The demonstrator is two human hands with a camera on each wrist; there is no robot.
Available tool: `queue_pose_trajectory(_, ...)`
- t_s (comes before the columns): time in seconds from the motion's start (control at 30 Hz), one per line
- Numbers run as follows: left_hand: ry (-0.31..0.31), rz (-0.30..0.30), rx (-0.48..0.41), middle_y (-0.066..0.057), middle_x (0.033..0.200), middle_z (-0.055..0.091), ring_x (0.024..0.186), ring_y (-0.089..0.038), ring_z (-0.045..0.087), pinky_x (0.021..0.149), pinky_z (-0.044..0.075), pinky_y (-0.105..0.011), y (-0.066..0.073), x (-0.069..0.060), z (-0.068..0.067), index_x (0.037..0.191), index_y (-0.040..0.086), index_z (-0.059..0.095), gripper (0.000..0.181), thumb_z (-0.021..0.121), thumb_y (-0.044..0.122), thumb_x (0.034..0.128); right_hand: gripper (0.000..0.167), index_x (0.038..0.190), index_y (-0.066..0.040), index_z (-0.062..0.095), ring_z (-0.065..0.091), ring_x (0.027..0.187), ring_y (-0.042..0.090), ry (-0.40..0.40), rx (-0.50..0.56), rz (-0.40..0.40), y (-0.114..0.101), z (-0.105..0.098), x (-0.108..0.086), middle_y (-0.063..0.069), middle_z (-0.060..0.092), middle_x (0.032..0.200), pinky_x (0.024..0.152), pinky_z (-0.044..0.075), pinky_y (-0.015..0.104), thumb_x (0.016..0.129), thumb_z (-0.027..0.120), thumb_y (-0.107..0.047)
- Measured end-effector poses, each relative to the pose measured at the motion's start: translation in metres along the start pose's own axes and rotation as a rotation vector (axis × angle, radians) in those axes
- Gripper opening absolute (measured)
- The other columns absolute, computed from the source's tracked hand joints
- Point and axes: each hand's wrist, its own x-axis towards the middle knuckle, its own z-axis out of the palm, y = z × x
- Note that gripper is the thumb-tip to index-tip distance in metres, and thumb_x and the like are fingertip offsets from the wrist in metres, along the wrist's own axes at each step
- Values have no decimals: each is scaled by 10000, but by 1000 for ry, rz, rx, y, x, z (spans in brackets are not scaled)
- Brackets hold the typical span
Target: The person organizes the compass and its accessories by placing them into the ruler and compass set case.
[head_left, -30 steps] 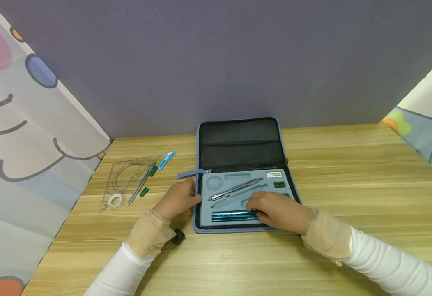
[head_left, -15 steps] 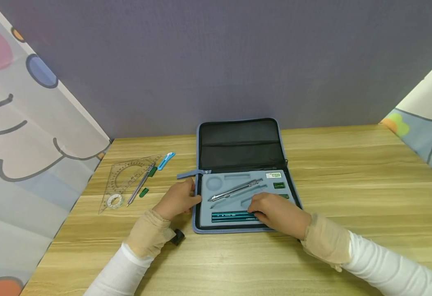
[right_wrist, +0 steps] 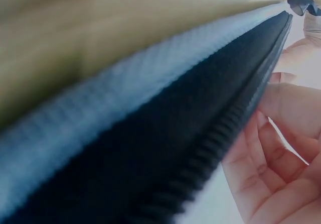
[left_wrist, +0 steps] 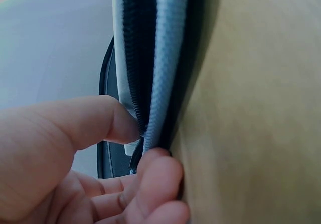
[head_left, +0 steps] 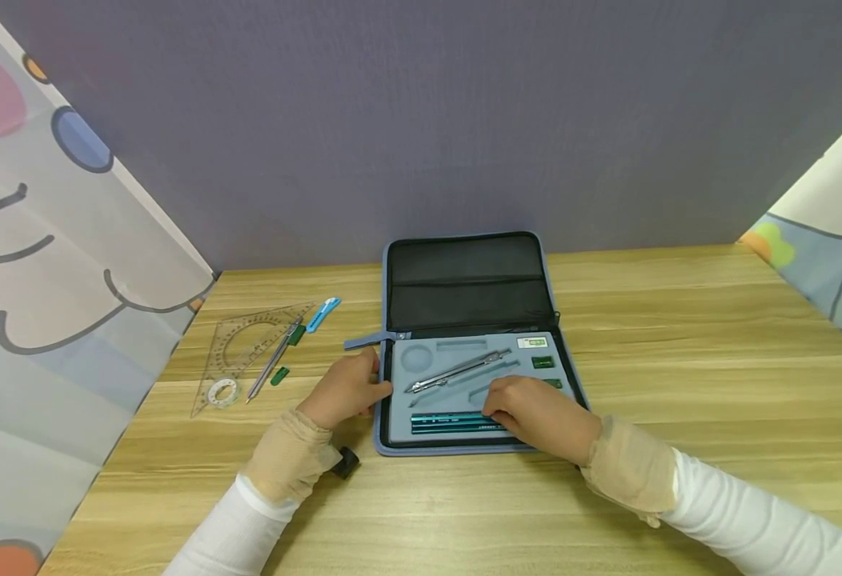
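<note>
My left hand (head_left: 345, 387) pinches the left edge of an open zip case (head_left: 382, 424); the left wrist view shows thumb and fingertips on its zipper rim (left_wrist: 163, 68). Inside lies a grey-blue insert (head_left: 401, 412) with shaped recesses. Dark teal pencils (head_left: 443, 426) lie side by side in its front slot. My right hand (head_left: 539, 414) reaches over their right ends, thumb and index finger curled at the upper pencil; the exact contact is hidden. In the right wrist view its fingers (right_wrist: 266, 158) show partly behind the case's side. A silver compass (head_left: 457, 370) lies diagonally in the insert.
The insert also holds a white eraser (head_left: 532, 342) and a green sharpener (head_left: 543, 362). On the table's left are a clear set square (head_left: 222, 340), a tape roll (head_left: 222, 392), a metal pen-like tool (head_left: 270, 370), small green pieces (head_left: 280, 376) and a blue cutter (head_left: 323, 314).
My right hand has shifted very slightly, and the shine on the upper pencil has changed. The left hand keeps its hold on the case edge.
</note>
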Motion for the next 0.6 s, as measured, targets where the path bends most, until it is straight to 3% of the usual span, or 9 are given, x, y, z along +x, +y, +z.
queue_pose_trajectory(0.2,-5,-6,1,-41,512,540,428,-134,551,508,444,-267,1,0,0,971,9,520,190,621,131,866,244,730,-163,668,522,668,-16,3,23,17,1,1,1,-75,593,708,637,491,185,812,663,67)
queue_pose_trajectory(0.6,-4,-24,-4,-40,519,539,424,-141,545,502,436,-271,0,0,0,979,12,518,211,627,146,858,224,787,-144,723,635,750,56,3,22,18,-1,-2,0,-44,664,770,679,524,213,800,669,73)
